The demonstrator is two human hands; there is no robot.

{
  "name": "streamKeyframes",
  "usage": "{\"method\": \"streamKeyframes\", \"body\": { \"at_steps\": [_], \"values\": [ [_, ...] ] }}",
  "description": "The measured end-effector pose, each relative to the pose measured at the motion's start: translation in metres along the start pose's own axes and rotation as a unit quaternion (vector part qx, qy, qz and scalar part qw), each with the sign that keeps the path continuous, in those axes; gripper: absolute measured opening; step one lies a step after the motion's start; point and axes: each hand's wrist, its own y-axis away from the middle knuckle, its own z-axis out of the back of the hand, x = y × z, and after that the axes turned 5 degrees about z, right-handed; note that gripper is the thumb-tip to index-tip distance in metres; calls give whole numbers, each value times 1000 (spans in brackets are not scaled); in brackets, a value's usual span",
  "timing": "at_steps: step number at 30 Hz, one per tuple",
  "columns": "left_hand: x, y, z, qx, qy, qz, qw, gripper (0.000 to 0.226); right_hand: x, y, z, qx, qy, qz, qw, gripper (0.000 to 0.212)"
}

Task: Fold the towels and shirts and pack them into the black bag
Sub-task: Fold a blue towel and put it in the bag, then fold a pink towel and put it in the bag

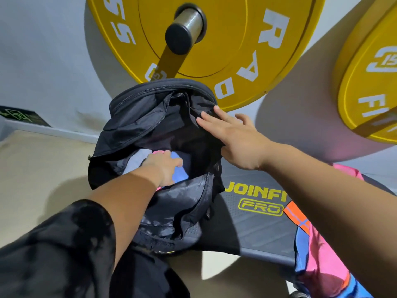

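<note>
The black bag (150, 117) stands open on the end of a grey bench, its zipped flap thrown back. My left hand (163, 168) reaches down into the opening and rests on folded cloth (137, 160), grey and blue with a pink edge. Its fingers are curled over the cloth; I cannot tell whether they grip it. My right hand (236, 138) lies flat with fingers spread on the bag's right rim, holding the mouth apart. A pink, blue and orange garment (318, 254) lies unfolded on the bench under my right forearm.
The grey bench (257, 222) carries yellow "JOINFIT PRO" lettering. A large yellow weight plate (236, 39) on a steel bar end hangs just behind the bag, and a second yellow plate (369, 82) is at the right. A beige floor (43, 164) and white wall are at the left.
</note>
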Motion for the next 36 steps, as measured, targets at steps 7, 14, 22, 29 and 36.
{"method": "streamKeyframes", "body": {
  "at_steps": [7, 14, 22, 29, 36],
  "values": [
    [0, 3, 7, 44, -148, -89, 984, 65, -16, 12, -13, 9, -58, -37, 998, 87],
    [8, 2, -12, 68, -102, 5, 992, 70, -6, 17, -32, 1, -99, -44, 994, 97],
    [8, 6, -8, 32, -31, 27, 999, 69, -1, 28, -38, 3, -110, -49, 993, 93],
    [-11, 53, 52, -195, 270, 28, 942, 34, -16, 70, -47, -26, -153, -26, 987, 82],
    [-126, 96, 99, -314, 317, -107, 889, 6, -71, 175, -84, 36, -163, -213, 963, 65]
  ]
}}
